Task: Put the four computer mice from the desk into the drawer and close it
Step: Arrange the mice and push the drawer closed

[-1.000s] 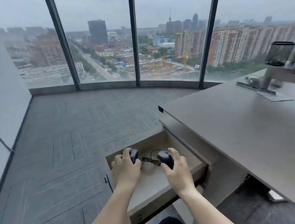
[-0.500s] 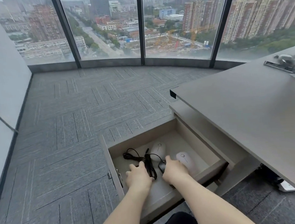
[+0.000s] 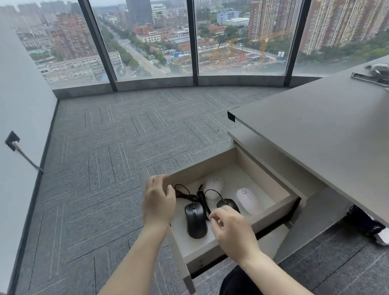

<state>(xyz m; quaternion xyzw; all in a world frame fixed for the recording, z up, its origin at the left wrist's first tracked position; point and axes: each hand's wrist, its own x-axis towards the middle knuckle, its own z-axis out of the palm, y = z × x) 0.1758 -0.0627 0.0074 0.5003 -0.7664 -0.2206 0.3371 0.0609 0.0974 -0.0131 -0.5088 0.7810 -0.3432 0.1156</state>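
The drawer [image 3: 285,201] under the desk stands pulled out, with several mice lying inside. A black wired mouse [image 3: 195,220] rests near the front, its tangled cable behind it. A second black mouse [image 3: 227,203] lies partly hidden behind my right hand. A white mouse [image 3: 214,187] sits at the back, and a pale pink mouse [image 3: 248,200] to the right. My left hand [image 3: 158,201] hovers over the drawer's left wall, fingers apart and empty. Above the drawer's front sits my right hand [image 3: 232,232], fingers loosely curled, holding nothing.
The grey desk top [image 3: 329,135] runs along the right, above the drawer, with a metal clamp base [image 3: 380,77] at its far end. Grey carpet covers the floor on the left. A wall socket [image 3: 12,140] with a cable sits on the left wall. Tall windows stand behind.
Both hands have let go of the two black mice, which now lie in the drawer. The hands have lifted up and back from them. The camera has tilted down.
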